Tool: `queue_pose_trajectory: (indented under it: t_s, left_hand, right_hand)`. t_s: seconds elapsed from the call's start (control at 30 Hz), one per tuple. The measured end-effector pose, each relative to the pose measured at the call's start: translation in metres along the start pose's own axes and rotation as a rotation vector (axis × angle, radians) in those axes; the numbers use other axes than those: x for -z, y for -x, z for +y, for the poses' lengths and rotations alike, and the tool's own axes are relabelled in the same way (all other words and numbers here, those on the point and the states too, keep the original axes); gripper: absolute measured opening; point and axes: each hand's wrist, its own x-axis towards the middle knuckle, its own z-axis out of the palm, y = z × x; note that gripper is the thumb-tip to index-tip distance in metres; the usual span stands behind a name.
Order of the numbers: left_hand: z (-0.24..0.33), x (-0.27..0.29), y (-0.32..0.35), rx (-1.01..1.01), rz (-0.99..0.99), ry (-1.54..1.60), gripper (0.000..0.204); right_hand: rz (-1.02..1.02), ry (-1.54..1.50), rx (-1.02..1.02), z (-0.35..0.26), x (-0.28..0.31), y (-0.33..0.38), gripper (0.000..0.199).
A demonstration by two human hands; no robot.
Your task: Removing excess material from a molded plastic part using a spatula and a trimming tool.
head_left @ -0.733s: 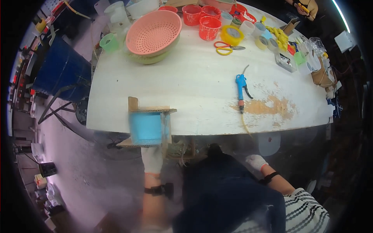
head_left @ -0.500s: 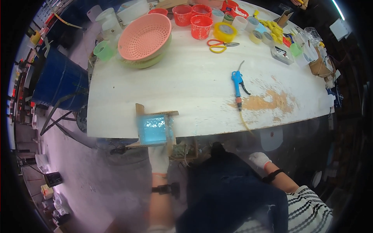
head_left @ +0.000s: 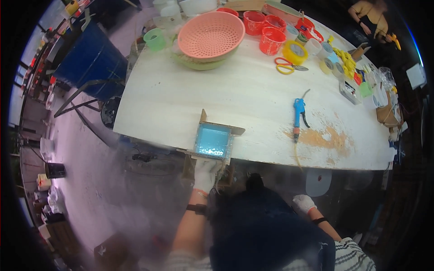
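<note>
At the table's near edge is a small square box with brown cardboard-like walls (head_left: 238, 131) jutting past its corners. Glossy light-blue, liquid-looking material (head_left: 213, 138) fills it, with bright glare along the near side. My left hand (head_left: 206, 174), in a white glove, grips the box from its near side; the fingers are partly hidden beneath it. My right hand (head_left: 304, 204), also gloved, rests low beside my right leg with its fingers curled in, and nothing shows in it. A blue air blow gun (head_left: 299, 113) lies on the table to the right of the box.
The white table (head_left: 172, 104) has a worn brown patch. Farther back stand a pink colander (head_left: 211, 36), red buckets (head_left: 272, 41), yellow tape (head_left: 294, 53) and red-and-yellow scissors (head_left: 285, 67). A blue barrel (head_left: 92, 63) stands left. Another person (head_left: 371, 20) is at the far right.
The view has swung, so the table things sit farther right in the picture. The box has tilted a little, its glare moving from the far side to the near side. My right hand stays low.
</note>
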Motion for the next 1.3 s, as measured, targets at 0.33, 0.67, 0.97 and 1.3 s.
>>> queue_pose_trajectory:
  t_s: [0.33,0.67,0.97,1.3]
  left_hand:
    - [0.02,0.018,-0.007,-0.093,-0.019,0.097,0.04]
    - [0.098,0.072,-0.021,-0.239,0.026,-0.001,0.046]
    - [0.117,0.088,-0.031,-0.295,-0.053,-0.19,0.035]
    - [0.122,0.088,-0.025,-0.209,-0.038,-0.624,0.035]
  right_hand:
    - [-0.002,0.021,-0.105,-0.003,0.011,0.001,0.038]
    - [-0.023,0.472,0.244,0.044,0.001,-0.023,0.039]
    - [-0.047,0.224,0.173,0.026,0.003,-0.011,0.037]
    - [0.005,0.298,0.196,-0.004,0.009,-0.004,0.038]
